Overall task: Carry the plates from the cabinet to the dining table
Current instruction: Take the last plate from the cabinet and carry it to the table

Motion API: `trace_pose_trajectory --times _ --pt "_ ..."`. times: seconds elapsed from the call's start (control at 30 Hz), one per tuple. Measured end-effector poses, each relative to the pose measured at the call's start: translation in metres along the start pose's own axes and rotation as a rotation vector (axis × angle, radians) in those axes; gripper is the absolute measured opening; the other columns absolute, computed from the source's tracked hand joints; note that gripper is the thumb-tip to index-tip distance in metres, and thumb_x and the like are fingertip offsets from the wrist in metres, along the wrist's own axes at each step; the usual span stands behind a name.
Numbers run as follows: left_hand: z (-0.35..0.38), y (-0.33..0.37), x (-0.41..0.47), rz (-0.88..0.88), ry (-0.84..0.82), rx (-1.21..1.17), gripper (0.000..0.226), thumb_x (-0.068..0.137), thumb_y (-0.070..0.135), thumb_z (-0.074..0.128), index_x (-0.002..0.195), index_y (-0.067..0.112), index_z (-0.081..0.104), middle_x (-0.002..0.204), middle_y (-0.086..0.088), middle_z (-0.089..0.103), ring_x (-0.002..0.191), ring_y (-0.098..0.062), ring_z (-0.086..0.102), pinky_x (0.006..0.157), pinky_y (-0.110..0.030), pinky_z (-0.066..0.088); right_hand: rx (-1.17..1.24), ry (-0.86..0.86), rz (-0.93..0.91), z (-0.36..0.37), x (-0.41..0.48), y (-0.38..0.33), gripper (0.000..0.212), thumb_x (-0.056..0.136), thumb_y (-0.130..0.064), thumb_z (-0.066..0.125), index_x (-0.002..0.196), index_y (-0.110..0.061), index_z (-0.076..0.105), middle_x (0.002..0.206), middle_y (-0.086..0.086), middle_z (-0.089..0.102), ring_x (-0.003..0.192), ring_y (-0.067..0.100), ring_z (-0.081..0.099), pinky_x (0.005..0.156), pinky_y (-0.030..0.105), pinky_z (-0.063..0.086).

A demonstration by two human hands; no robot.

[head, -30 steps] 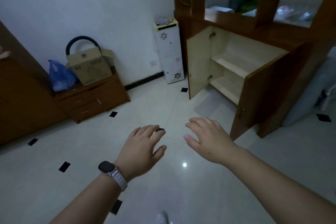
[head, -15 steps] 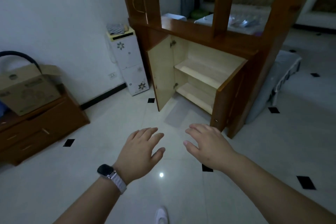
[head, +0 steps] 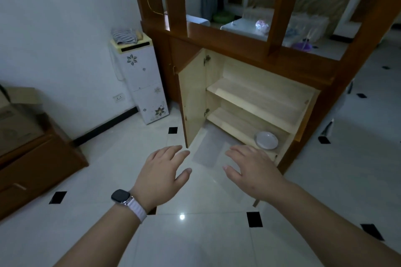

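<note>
Low inside the cabinet a plate lies untouched, my left hand and right hand short of it, fingers spread.

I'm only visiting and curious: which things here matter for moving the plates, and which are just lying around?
For the job: round white plate; open wooden cabinet holding it; empty left hand; empty right hand.
Lying about: white flower-patterned stand; brown cardboard box; striped folded cloth; purple plastic bowl.
</note>
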State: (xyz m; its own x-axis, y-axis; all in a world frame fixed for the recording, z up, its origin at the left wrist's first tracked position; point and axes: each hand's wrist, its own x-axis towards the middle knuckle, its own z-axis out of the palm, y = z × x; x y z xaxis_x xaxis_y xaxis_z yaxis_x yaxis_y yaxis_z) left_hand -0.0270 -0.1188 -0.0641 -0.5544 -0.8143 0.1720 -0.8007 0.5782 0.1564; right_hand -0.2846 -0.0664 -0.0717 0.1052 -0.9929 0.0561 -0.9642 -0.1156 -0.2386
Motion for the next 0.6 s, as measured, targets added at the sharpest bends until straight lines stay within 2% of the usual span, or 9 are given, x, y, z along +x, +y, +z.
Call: trace_pose_trajectory --times 0.13,0.33,0.47,0.6 --pt "0.008 -0.019 0.035 0.043 -0.004 -0.024 0.052 0.09 0.051 0.042 0.128 0.02 0.061 0.129 -0.003 0.062 0.117 -0.024 0.056 0.098 -0.037 0.041 0.005 0.001 0.035 0.006 0.032 0.01 0.058 0.091 -0.057 0.031 0.134 -0.024 0.051 0.141 -0.004 0.049 0.128 0.015 0.04 0.1 0.034 0.03" --pt "0.028 -0.044 0.101 0.095 -0.047 -0.029 0.052 0.09 0.05 0.042 0.128 0.021 0.061 0.129 -0.003 0.062 0.118 -0.024 0.056 0.098 -0.038 0.041 -0.005 0.002 0.106 0.015 0.085 0.044 0.061 0.089 -0.058 0.028 0.135 -0.024 0.051 0.144 -0.004 0.047 0.13 0.015 0.04 0.102 0.035 0.03" --pt "0.045 -0.055 0.157 0.135 -0.056 -0.02 0.05 0.09 0.05 0.044 0.127 0.02 0.061 0.127 -0.003 0.063 0.115 -0.025 0.057 0.095 -0.037 0.042 -0.008 -0.01 0.137 0.025 0.126 0.075 0.054 0.094 -0.054 0.036 0.136 -0.023 0.05 0.145 -0.003 0.046 0.13 0.017 0.039 0.105 0.035 0.029" --pt "0.055 -0.063 0.22 0.168 -0.089 -0.01 0.049 0.091 0.05 0.044 0.127 0.021 0.06 0.128 -0.002 0.062 0.117 -0.025 0.056 0.097 -0.038 0.041 0.0 -0.01 0.143 0.025 0.177 0.104 0.05 0.095 -0.051 0.039 0.133 -0.021 0.052 0.14 -0.003 0.048 0.125 0.017 0.042 0.101 0.033 0.032"
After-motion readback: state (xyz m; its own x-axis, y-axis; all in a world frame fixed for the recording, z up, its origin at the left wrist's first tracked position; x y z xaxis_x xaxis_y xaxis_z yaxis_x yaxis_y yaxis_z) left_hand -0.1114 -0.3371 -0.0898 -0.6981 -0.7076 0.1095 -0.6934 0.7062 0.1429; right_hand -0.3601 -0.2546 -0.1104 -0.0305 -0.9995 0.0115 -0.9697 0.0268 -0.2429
